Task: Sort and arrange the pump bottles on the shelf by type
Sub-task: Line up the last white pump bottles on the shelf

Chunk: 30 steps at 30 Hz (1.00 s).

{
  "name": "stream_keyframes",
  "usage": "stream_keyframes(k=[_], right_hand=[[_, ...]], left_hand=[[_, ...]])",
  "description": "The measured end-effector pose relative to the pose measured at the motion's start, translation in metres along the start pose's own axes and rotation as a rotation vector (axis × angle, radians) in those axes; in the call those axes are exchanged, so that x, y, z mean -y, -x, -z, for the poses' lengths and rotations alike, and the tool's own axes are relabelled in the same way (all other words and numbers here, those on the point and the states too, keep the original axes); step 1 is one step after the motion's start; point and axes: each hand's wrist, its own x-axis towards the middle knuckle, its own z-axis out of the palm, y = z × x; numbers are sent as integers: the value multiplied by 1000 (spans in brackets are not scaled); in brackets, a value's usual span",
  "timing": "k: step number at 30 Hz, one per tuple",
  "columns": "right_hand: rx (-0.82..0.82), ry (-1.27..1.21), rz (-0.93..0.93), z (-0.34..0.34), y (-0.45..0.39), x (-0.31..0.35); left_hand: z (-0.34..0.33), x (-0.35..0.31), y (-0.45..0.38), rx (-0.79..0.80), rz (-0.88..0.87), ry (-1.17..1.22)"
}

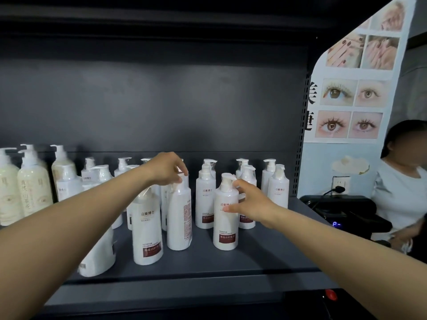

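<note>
Both bare arms reached over the dark grey shelf (208,266) into a crowd of white pump bottles. The left hand (167,168) came down from above with its fingers curled around the pump head of a turned bottle (179,218), whose back label of small print faced outward; it stood upright near the middle of the shelf, and the grip hid most of the pump. Just to its left, and a little nearer the front edge, stood a conditioner bottle (147,229) with a dark red band low on its front. The right hand (250,204) was spread loosely, thumb laid against the front of another red-banded bottle (226,215) and fingers reaching past its right side; whether those fingers pressed the back of the bottle I could not tell, so it looked more like a touch than a firm hold. Behind these stood more of the same white bottles (205,199) in loose rows towards the back panel, several with plastic wrapped over the pumps. Far to the left stood taller cream-coloured bottles (33,192) with faint patterned labels, grouped together. Off the right end of the shelf hung a poster (351,88) of eyes and painted nails, and a person in a white top (399,195) sat beside a black machine (342,211).
</note>
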Motion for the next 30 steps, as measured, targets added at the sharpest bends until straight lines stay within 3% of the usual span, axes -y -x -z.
stream_keyframes(k=[18, 23, 26, 30], right_hand=[[-113, -9, -91, 112, 44, -55], [-107, -88, -91, 118, 50, -68], [-99, -149, -89, 115, 50, -69], [-97, -136, -67, 114, 51, -72]], left_hand=[[-38, -100, -25, -61, 73, 90], [-35, -74, -13, 198, -34, 402], [-49, -52, -3, 248, 48, 592], [-78, -36, -4, 349, 36, 579]])
